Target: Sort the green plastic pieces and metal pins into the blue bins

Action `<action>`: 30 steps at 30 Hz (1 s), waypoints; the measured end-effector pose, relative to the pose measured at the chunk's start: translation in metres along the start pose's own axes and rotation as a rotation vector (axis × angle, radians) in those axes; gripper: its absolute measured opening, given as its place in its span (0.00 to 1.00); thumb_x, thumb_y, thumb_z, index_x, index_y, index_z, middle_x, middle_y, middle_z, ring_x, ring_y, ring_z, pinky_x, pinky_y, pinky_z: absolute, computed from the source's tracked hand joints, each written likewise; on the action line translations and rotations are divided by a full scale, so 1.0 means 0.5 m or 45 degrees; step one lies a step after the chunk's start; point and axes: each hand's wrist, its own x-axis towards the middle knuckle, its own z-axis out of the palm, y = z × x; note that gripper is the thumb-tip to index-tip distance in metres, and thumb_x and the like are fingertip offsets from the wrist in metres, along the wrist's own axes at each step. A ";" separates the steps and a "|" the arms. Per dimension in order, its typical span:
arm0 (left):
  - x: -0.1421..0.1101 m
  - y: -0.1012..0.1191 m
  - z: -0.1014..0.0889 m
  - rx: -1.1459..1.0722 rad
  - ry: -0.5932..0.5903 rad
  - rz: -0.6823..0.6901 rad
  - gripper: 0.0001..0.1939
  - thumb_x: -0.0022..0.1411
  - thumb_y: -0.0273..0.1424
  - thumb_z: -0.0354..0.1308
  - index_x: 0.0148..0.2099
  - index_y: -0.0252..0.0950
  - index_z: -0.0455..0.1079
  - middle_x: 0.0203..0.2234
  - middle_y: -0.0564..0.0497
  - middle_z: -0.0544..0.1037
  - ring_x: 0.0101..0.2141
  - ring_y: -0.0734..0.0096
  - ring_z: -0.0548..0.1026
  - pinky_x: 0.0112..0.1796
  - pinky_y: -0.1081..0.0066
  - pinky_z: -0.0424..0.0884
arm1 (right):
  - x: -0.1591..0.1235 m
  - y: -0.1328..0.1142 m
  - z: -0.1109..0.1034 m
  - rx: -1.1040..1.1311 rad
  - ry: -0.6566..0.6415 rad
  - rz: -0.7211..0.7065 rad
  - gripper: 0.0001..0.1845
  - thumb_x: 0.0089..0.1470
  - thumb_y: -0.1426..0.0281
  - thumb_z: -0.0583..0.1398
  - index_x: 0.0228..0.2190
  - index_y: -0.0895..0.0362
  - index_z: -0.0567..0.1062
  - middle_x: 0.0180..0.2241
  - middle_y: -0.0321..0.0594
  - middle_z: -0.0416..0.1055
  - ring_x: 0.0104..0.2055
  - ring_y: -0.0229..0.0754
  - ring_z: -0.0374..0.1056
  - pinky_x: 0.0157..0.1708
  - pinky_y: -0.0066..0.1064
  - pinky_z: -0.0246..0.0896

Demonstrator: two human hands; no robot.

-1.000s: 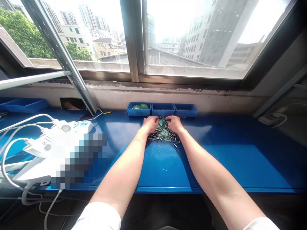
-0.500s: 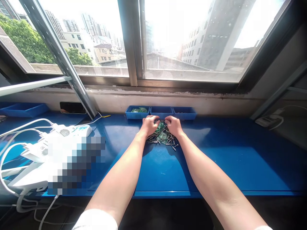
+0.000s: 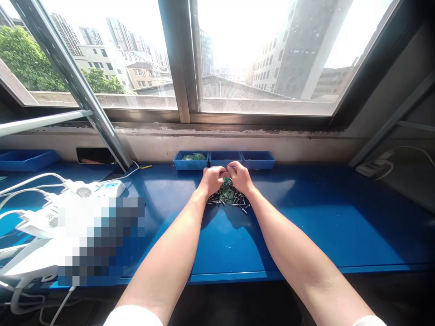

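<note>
So, pile of metal pins and small green circuit boards (image 3: 228, 197) lies loose on the blue desk (image 3: 306, 222), directly under the hands and just in front of a row of three trays. Left hand (image 3: 213, 179) and right hand (image 3: 240, 177) are both curled over the back of the pile, close together. Fingers (image 3: 222, 171) are drawn in, with the tips of both hands almost meeting above the pile. Might be a pinch on something small, but the view is too coarse to tell if they hold a pin, a board or nothing.

Trays stand side by side against the wall, just behind the hands. Left tray (image 3: 190, 160) holds green packets (image 3: 190, 157), then middle tray (image 3: 224, 159) and right tray (image 3: 257, 160). Another blue tray (image 3: 27, 160) sits well apart at the far left.

Left side of the desk carries a white power strip (image 3: 108, 188) and white cables (image 3: 30, 180), partly covered by a pixelated patch (image 3: 102, 240). Second power strip (image 3: 372, 169) lies on a ledge to the right, below the window (image 3: 265, 59).
</note>
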 end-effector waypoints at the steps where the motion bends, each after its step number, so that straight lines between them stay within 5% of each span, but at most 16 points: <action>1: 0.000 0.000 -0.001 0.006 0.008 -0.017 0.11 0.60 0.30 0.51 0.39 0.41 0.76 0.35 0.51 0.80 0.41 0.66 0.74 0.47 0.67 0.66 | 0.000 -0.001 0.000 0.024 0.009 -0.006 0.11 0.53 0.63 0.53 0.33 0.55 0.72 0.23 0.34 0.71 0.27 0.37 0.67 0.30 0.28 0.62; 12: 0.001 0.007 -0.008 -0.001 0.045 -0.152 0.13 0.61 0.37 0.52 0.44 0.40 0.73 0.39 0.50 0.79 0.44 0.65 0.73 0.48 0.68 0.65 | 0.006 0.000 -0.016 0.367 0.010 0.116 0.13 0.44 0.60 0.60 0.28 0.58 0.76 0.28 0.37 0.75 0.32 0.40 0.70 0.35 0.31 0.65; 19: 0.004 -0.010 -0.001 0.164 0.132 -0.363 0.17 0.58 0.37 0.54 0.48 0.38 0.69 0.44 0.49 0.77 0.49 0.62 0.70 0.50 0.65 0.63 | 0.019 0.009 -0.028 -0.184 0.233 0.086 0.18 0.46 0.67 0.58 0.40 0.55 0.75 0.40 0.38 0.75 0.46 0.45 0.65 0.49 0.38 0.60; 22: 0.004 -0.018 0.002 0.202 0.127 -0.420 0.16 0.58 0.38 0.53 0.48 0.39 0.70 0.44 0.49 0.76 0.49 0.61 0.70 0.49 0.64 0.62 | 0.022 0.011 -0.029 -0.395 0.200 0.080 0.25 0.46 0.69 0.57 0.48 0.55 0.71 0.48 0.39 0.71 0.53 0.50 0.57 0.54 0.43 0.53; 30: 0.004 -0.020 0.002 0.226 0.071 -0.458 0.14 0.57 0.37 0.52 0.44 0.41 0.71 0.44 0.49 0.76 0.49 0.60 0.70 0.49 0.63 0.62 | 0.034 0.035 -0.027 -0.619 0.002 0.208 0.37 0.45 0.68 0.56 0.59 0.52 0.58 0.63 0.39 0.51 0.56 0.56 0.51 0.53 0.52 0.50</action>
